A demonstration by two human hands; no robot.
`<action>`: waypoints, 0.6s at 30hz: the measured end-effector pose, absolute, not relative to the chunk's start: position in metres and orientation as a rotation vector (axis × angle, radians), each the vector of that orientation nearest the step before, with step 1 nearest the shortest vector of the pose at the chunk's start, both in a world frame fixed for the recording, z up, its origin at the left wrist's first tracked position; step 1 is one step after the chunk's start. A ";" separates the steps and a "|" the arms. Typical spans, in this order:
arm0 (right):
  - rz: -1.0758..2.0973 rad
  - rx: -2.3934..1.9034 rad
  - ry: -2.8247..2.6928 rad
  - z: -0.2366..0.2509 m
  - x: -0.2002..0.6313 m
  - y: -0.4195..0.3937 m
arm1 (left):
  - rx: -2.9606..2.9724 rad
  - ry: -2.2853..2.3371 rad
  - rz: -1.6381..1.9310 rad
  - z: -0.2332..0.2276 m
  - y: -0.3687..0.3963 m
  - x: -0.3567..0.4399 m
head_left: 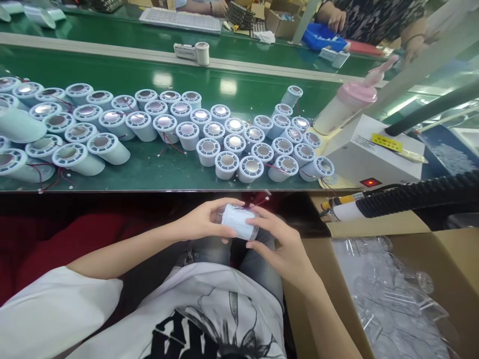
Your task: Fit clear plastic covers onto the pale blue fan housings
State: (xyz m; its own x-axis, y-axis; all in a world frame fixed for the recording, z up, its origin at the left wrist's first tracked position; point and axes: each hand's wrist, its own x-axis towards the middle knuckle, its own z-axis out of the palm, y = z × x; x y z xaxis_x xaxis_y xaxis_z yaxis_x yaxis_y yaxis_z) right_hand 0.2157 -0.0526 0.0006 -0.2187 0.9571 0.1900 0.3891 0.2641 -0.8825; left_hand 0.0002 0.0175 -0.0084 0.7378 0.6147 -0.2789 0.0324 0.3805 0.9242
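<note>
Over my lap, just below the bench edge, a pale blue cylindrical housing (pixel 239 223) lies on its side between my two hands. My left hand (pixel 209 219) is wrapped round its left end, where something clear and glossy shows beside the fingers. My right hand (pixel 279 237) grips the right end with thumb and fingers; a clear rim shows there too. Thin dark red wires (pixel 260 200) with a small white connector stick out above the right fingers. Ahead on the green bench (pixel 157 172) stand many similar blue housings (pixel 226 164), with round metallic discs in their tops.
At my right, an open cardboard box (pixel 310 294) holds clear plastic parts (pixel 396 289). Above it are a black ribbed hose (pixel 419 194) and a grey box with a red lit switch (pixel 370 182). A pink-lidded bottle (pixel 344 107) stands behind. Other people's hands (pixel 333 19) are across the bench.
</note>
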 end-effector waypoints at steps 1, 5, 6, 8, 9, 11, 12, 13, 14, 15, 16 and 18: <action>0.864 -1.226 -1.801 0.001 0.217 -0.055 | 1.113 0.648 0.387 -0.008 0.017 0.000; 0.920 -1.181 -1.780 -0.001 0.220 -0.062 | 1.212 0.582 0.387 -0.006 0.016 -0.002; 0.968 -1.178 -1.745 -0.001 0.221 -0.062 | 1.256 0.574 0.392 -0.005 0.016 -0.002; 1.065 -1.176 -1.666 0.001 0.222 -0.063 | 1.320 0.559 0.395 -0.003 0.016 -0.002; 1.107 -1.174 -1.630 0.002 0.222 -0.063 | 1.340 0.549 0.398 -0.002 0.016 -0.003; 1.174 -1.162 -1.578 0.005 0.222 -0.063 | 1.368 0.529 0.409 0.000 0.016 -0.003; 1.202 -1.154 -1.558 0.006 0.222 -0.063 | 1.385 0.525 0.413 0.001 0.016 -0.003; 1.228 -1.149 -1.540 0.007 0.222 -0.063 | 1.404 0.524 0.418 0.002 0.015 -0.004; 1.253 -1.148 -1.521 0.007 0.222 -0.063 | 1.423 0.524 0.425 0.003 0.015 -0.004; 1.275 -1.151 -1.501 0.008 0.222 -0.063 | 1.442 0.525 0.431 0.004 0.015 -0.005; 1.298 -1.156 -1.480 0.008 0.222 -0.063 | 1.462 0.525 0.434 0.004 0.014 -0.005; 1.350 -1.165 -1.434 0.007 0.221 -0.063 | 1.499 0.519 0.441 0.005 0.014 -0.005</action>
State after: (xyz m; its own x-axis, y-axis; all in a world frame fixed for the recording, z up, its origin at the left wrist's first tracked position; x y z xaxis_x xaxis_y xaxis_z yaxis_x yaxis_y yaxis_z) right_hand 0.2211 -0.0633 0.0074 -0.2279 0.9733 -0.0257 0.0845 -0.0065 -0.9964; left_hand -0.0055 0.0142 0.0045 0.8157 0.5762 -0.0520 0.0417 0.0312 0.9986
